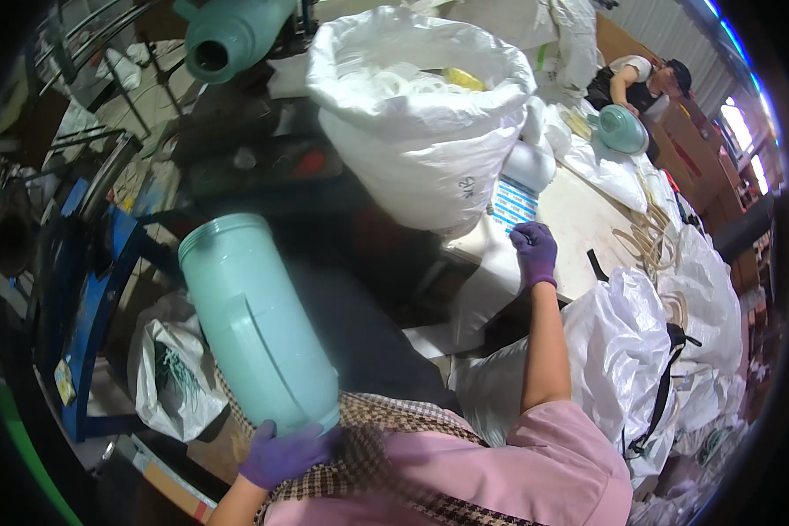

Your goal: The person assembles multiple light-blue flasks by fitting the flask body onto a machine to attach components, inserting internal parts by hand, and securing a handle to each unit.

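A mint-green plastic thermos jug shell (254, 324) with a moulded handle lies tilted against my body, its wide round end pointing up and away. My left hand (289, 456), in a purple glove, grips its lower end near my checked apron. Over the edge of a pale tabletop, my right hand (536, 252), also gloved in purple, has its fingers drawn together beside a sheet of blue and white labels (515, 203). Whatever its fingertips hold is too small to make out. The sheet lies next to a large white woven sack (412, 149) filled with whitish plastic rings.
Another green jug shell (228, 44) sits at the far left. A co-worker (644, 83) at the far right handles a similar green jug (621, 130). White plastic bags (618, 351) crowd my right side. A blue metal frame (96, 307) stands left, near an opened bag with green strands (177, 373).
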`<move>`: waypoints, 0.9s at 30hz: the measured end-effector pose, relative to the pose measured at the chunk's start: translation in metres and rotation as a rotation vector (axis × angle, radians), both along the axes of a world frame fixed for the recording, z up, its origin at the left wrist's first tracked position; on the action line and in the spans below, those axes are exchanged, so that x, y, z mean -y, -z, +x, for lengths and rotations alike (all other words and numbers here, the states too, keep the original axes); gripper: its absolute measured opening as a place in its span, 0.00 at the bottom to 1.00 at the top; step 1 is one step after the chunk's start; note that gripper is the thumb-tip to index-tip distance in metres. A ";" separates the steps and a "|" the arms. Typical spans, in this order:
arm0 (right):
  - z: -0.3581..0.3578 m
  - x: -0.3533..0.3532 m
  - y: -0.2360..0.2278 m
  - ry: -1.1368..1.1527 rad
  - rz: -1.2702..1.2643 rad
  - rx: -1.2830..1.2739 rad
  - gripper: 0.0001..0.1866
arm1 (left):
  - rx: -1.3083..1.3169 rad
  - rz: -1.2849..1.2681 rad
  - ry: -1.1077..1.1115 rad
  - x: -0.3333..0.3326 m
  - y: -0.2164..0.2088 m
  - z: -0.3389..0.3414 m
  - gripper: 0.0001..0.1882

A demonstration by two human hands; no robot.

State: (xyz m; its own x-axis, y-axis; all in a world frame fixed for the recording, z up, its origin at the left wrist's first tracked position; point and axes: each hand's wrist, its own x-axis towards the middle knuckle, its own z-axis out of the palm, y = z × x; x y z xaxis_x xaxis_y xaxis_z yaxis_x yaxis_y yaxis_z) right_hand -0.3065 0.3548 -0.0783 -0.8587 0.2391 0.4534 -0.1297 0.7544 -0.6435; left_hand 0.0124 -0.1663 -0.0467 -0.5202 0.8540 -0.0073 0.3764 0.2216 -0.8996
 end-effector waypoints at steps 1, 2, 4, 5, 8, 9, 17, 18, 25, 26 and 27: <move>-0.002 0.006 -0.003 0.005 0.001 -0.017 0.04 | -0.226 -0.296 -0.015 0.000 -0.004 -0.003 0.35; -0.008 0.005 0.000 -0.006 0.035 -0.044 0.03 | -0.449 -0.595 0.016 -0.003 -0.014 -0.006 0.36; -0.004 -0.008 0.001 -0.018 0.224 -0.113 0.03 | -0.241 -0.464 0.176 -0.007 -0.026 -0.020 0.31; 0.001 -0.014 -0.003 -0.111 0.362 -0.310 0.06 | -0.163 -0.420 0.213 -0.008 -0.027 -0.021 0.30; 0.028 0.095 -0.065 -0.045 0.025 -0.338 0.05 | -0.581 -0.520 -0.059 -0.017 0.003 -0.024 0.34; 0.037 0.129 -0.087 -0.272 -0.096 -0.281 0.05 | -0.713 -0.558 -0.122 -0.022 0.009 -0.017 0.36; 0.022 0.336 -0.145 -1.241 -0.247 0.126 0.07 | -0.835 -0.808 -0.056 -0.027 0.024 -0.008 0.39; 0.019 0.346 -0.141 -1.253 -0.345 0.298 0.06 | -0.830 -0.811 -0.069 -0.028 0.027 -0.008 0.39; 0.013 0.375 -0.135 -1.205 -0.437 0.526 0.02 | -0.081 -0.058 -0.057 -0.023 0.016 -0.011 0.35; 0.016 0.374 -0.139 -1.171 -0.426 0.502 0.03 | 0.473 0.573 -0.059 -0.021 0.012 -0.010 0.34; 0.015 0.372 -0.139 -1.151 -0.277 0.391 0.08 | 0.579 0.720 -0.015 -0.019 0.002 -0.016 0.33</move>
